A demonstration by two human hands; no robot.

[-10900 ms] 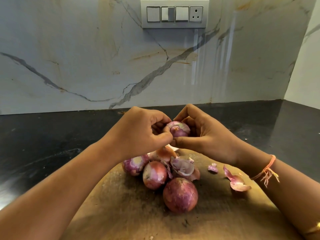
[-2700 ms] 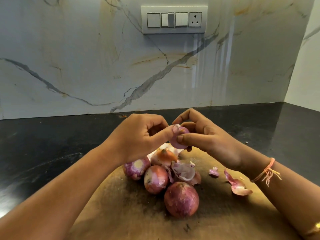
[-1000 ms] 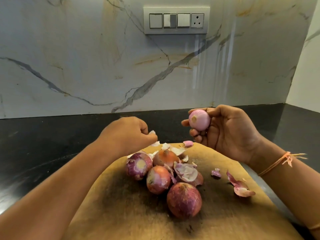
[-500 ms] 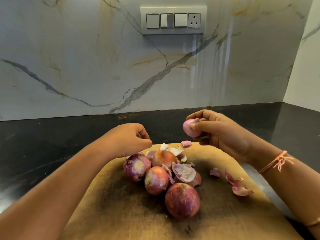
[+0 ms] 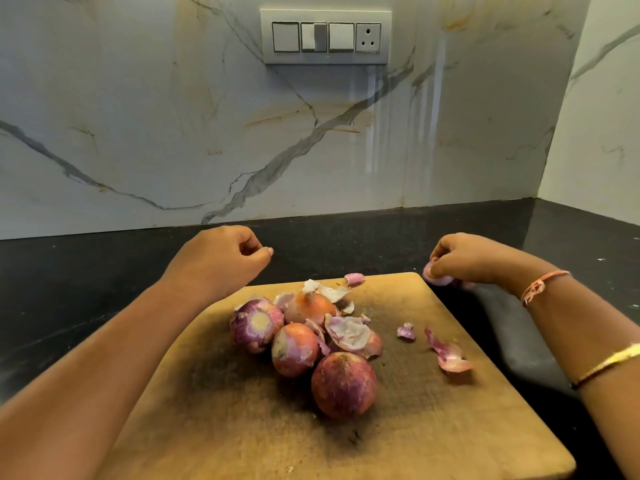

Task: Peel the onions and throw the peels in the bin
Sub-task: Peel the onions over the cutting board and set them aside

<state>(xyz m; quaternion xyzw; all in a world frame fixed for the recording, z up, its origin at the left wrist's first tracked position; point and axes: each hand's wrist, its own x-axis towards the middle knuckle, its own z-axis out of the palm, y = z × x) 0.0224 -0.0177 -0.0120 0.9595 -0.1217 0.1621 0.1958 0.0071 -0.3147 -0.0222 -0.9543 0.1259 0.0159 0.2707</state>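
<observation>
Left hand (image 5: 221,261) curls empty — right hand (image 5: 465,258) pinches a peeled onion (image 5: 439,279) beside the board (image 5: 415,431).

Orange thread wristband (image 5: 541,285), gold bangle (image 5: 618,359)
</observation>
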